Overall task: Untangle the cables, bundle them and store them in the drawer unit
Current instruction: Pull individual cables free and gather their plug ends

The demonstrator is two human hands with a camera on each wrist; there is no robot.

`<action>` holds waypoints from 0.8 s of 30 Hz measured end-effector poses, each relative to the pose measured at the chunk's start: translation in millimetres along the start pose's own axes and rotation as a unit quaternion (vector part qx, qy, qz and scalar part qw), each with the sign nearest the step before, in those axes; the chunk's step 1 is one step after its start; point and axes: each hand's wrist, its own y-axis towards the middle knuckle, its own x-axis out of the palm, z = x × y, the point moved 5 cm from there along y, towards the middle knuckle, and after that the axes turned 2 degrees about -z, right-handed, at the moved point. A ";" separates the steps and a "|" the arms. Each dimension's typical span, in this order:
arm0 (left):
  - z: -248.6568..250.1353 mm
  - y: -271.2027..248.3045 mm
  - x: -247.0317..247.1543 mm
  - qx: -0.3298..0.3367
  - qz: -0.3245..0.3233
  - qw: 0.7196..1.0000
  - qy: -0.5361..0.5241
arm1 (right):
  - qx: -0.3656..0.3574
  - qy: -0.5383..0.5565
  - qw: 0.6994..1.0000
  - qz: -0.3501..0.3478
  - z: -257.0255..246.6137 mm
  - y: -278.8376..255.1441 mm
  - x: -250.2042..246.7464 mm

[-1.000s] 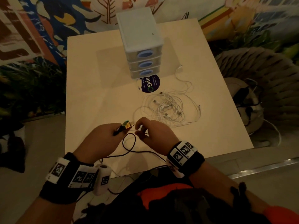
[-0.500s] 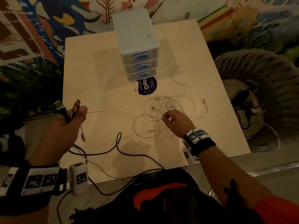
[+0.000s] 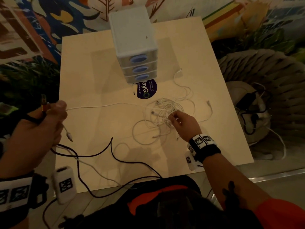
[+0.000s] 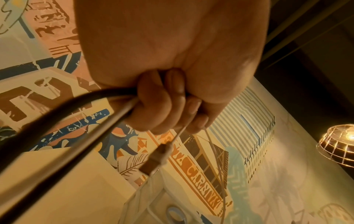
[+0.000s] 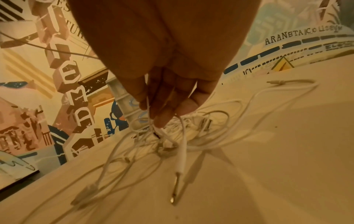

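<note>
A tangle of white cables (image 3: 165, 113) lies on the table right of centre, below the drawer unit (image 3: 133, 45). My right hand (image 3: 183, 123) is on the tangle, its fingertips (image 5: 162, 119) pinching white strands that hang from them. My left hand (image 3: 41, 123) is raised at the table's left edge, gripping a black cable (image 3: 115, 156) with its plug ends and a white cable (image 3: 105, 105) that runs taut across to the tangle. In the left wrist view the fingers (image 4: 166, 103) curl round the black cable (image 4: 57, 106) and a white cable (image 4: 95, 136).
The beige table (image 3: 102, 66) bears a round dark sticker (image 3: 146, 90) in front of the closed drawer unit. The black cable loops over the near edge toward my lap. A woven chair (image 3: 264, 80) with dark wires stands to the right. A painted wall stands behind.
My hands, together near the front a second ago, have parted: the left pulled left and up with the plugs, drawing a white cable taut; the right went to the tangle.
</note>
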 end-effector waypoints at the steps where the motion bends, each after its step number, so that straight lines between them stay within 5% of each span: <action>1: 1.9 -2.9 4.9 0.017 -0.010 1.000 0.022 | 0.006 0.021 1.000 0.005 0.9 0.0 -2.2; 7: 5.5 -24.9 45.3 0.082 -0.106 0.953 0.273 | 0.054 0.220 0.974 0.019 9.6 1.4 -6.7; 15: 8.9 -14.6 41.2 0.047 -0.057 0.986 0.146 | 0.038 0.334 0.941 0.032 -12.4 6.0 -43.9; 24: 33.3 -25.6 103.1 0.133 -0.124 0.940 0.289 | -0.022 0.314 0.949 -0.013 -62.7 6.7 -54.5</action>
